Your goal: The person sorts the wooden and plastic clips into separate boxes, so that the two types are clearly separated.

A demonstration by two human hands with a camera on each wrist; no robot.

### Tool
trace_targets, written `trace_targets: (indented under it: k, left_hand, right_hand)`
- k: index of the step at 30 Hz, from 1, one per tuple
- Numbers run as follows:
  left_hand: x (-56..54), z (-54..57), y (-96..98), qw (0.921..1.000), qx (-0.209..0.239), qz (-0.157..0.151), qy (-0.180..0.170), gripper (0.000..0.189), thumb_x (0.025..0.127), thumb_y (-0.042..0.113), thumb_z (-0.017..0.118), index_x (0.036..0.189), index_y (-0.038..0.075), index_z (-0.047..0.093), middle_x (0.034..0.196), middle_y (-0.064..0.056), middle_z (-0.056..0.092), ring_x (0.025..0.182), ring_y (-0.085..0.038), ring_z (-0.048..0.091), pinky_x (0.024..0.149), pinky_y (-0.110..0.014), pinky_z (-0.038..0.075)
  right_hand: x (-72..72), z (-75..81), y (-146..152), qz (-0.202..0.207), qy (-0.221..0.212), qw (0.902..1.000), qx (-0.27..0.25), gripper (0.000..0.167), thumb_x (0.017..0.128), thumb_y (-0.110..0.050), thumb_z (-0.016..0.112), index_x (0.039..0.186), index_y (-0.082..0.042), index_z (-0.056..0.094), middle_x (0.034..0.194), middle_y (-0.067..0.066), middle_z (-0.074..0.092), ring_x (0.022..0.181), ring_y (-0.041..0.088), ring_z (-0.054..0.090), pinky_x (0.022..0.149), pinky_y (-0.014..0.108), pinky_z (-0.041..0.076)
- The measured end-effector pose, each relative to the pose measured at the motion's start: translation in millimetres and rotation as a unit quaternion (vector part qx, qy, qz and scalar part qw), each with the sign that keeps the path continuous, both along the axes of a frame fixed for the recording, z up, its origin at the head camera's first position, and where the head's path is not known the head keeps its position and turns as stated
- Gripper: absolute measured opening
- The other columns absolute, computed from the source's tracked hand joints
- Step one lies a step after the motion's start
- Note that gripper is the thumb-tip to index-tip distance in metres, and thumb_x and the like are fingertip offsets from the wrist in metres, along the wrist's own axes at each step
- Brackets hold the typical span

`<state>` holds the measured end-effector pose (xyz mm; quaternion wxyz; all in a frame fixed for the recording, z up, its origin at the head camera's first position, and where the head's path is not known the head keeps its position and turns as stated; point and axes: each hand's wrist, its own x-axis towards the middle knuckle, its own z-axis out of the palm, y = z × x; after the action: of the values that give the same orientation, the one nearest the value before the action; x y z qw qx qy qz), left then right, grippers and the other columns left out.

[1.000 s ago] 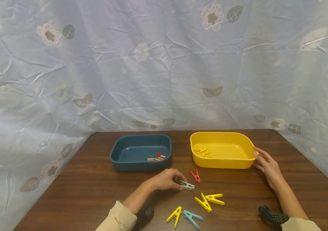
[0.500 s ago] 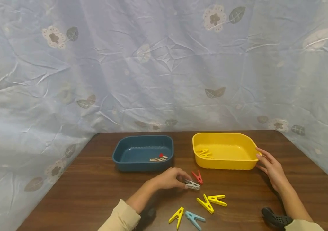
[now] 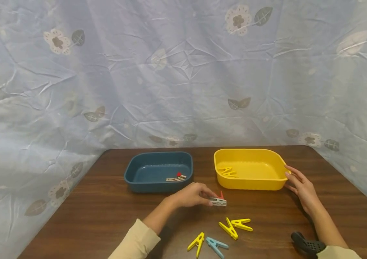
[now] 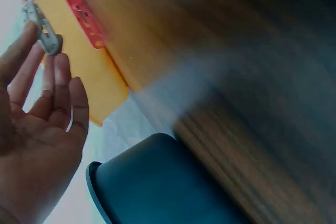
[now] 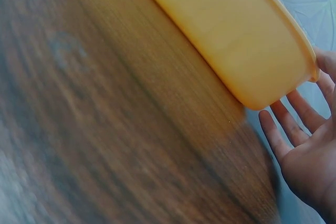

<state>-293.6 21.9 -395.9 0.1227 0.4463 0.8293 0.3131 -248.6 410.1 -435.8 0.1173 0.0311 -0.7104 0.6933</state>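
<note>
My left hand [image 3: 191,196] pinches a light grey clothespin [image 3: 218,201] between thumb and fingertips, above the table in front of the yellow tray [image 3: 251,184]. Partly behind it in the head view is a red clothespin [image 4: 85,19], which shows whole in the left wrist view. My right hand [image 3: 303,190] touches the right end of the yellow tray, its fingers loosely extended and spread along the rim and outer wall. Two yellow clothespins [image 3: 228,173] lie inside that tray. The blue tray [image 3: 157,187], at left, contains small wooden pegs [image 3: 171,179] and a red piece [image 3: 179,174].
Nearer me on the brown table [image 3: 99,216] lie a yellow clothespin pair [image 3: 228,228], another yellow clothespin [image 3: 197,243] and a light blue one [image 3: 216,246]. A black strap-like object [image 3: 307,244] is by the right forearm. A flowered curtain [image 3: 183,90] hangs behind the table.
My left hand has carried the grey clothespin right and slightly away from me, so it now partly covers the red clothespin. The right hand stays at the yellow tray.
</note>
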Motion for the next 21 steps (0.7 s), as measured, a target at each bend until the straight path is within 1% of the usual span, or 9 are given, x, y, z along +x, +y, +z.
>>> trace_targets:
  k: [3, 7, 8, 11, 15, 17, 21]
  left_hand:
    - [-2.3, -0.6, 2.9, 1.0000, -0.004, -0.005, 0.006, 0.026, 0.080, 0.017, 0.072, 0.105, 0.010, 0.070, 0.089, 0.010, 0.058, 0.079, 0.000, 0.054, 0.070, -0.016, 0.045]
    - [-4.2, 2.3, 6.8, 0.9994, -0.016, -0.016, 0.028, 0.026, 0.081, 0.018, 0.072, 0.105, 0.011, 0.070, 0.089, 0.010, 0.058, 0.079, 0.001, 0.054, 0.068, -0.015, 0.044]
    - [-4.2, 4.1, 7.6, 0.9991, -0.017, -0.020, 0.035, 0.026, 0.081, 0.018, 0.072, 0.105, 0.011, 0.070, 0.090, 0.010, 0.059, 0.079, 0.000, 0.054, 0.068, -0.015, 0.044]
    - [-4.3, 11.5, 10.5, 0.9989, -0.018, -0.024, 0.037, 0.025, 0.081, 0.018, 0.071, 0.105, 0.012, 0.070, 0.091, 0.009, 0.060, 0.079, 0.000, 0.054, 0.067, -0.015, 0.045]
    - [-6.7, 22.2, 16.3, 0.9991, -0.014, -0.016, 0.036, 0.024, 0.083, 0.017, 0.070, 0.106, 0.011, 0.069, 0.089, 0.008, 0.059, 0.075, -0.002, 0.053, 0.063, -0.017, 0.045]
    - [-8.4, 27.3, 19.6, 0.9986, -0.013, -0.014, 0.050, 0.025, 0.083, 0.019, 0.069, 0.107, 0.011, 0.068, 0.087, 0.008, 0.058, 0.073, -0.003, 0.051, 0.062, -0.017, 0.044]
    - [-10.4, 34.6, 25.0, 0.9977, -0.009, -0.004, 0.068, 0.026, 0.083, 0.020, 0.070, 0.108, 0.012, 0.068, 0.091, 0.008, 0.058, 0.077, -0.005, 0.051, 0.064, -0.018, 0.043]
  right_hand:
    - [0.4, -0.1, 0, 0.003, 0.001, 1.0000, 0.006, 0.051, 0.096, -0.026, 0.049, 0.142, -0.010, 0.034, 0.127, 0.004, 0.038, 0.101, 0.000, 0.050, 0.077, 0.017, 0.046]
    - [0.0, -0.2, 0, 0.005, 0.005, 0.9999, 0.010, 0.051, 0.097, -0.026, 0.048, 0.142, -0.009, 0.033, 0.127, 0.007, 0.037, 0.100, 0.001, 0.051, 0.078, 0.017, 0.045]
    - [-0.1, -0.5, 0, 0.005, 0.006, 0.9999, 0.009, 0.051, 0.097, -0.026, 0.048, 0.142, -0.009, 0.033, 0.127, 0.007, 0.037, 0.101, 0.001, 0.051, 0.078, 0.017, 0.045]
    - [-0.4, 0.3, -1, 0.005, 0.006, 0.9999, 0.006, 0.051, 0.097, -0.026, 0.048, 0.142, -0.009, 0.033, 0.127, 0.006, 0.037, 0.101, 0.000, 0.050, 0.078, 0.016, 0.045]
    - [-1.0, 2.2, 0, 0.006, 0.004, 1.0000, 0.003, 0.050, 0.097, -0.026, 0.048, 0.142, -0.011, 0.034, 0.126, 0.000, 0.038, 0.102, -0.001, 0.050, 0.078, 0.016, 0.045]
    - [-1.0, 2.5, 0, 0.006, 0.004, 1.0000, 0.006, 0.049, 0.097, -0.026, 0.048, 0.142, -0.013, 0.035, 0.125, -0.002, 0.038, 0.101, -0.001, 0.050, 0.077, 0.017, 0.045]
    - [0.2, 1.2, 0, 0.006, 0.003, 0.9999, 0.011, 0.049, 0.097, -0.026, 0.048, 0.142, -0.012, 0.034, 0.126, -0.001, 0.037, 0.100, -0.001, 0.051, 0.077, 0.017, 0.046]
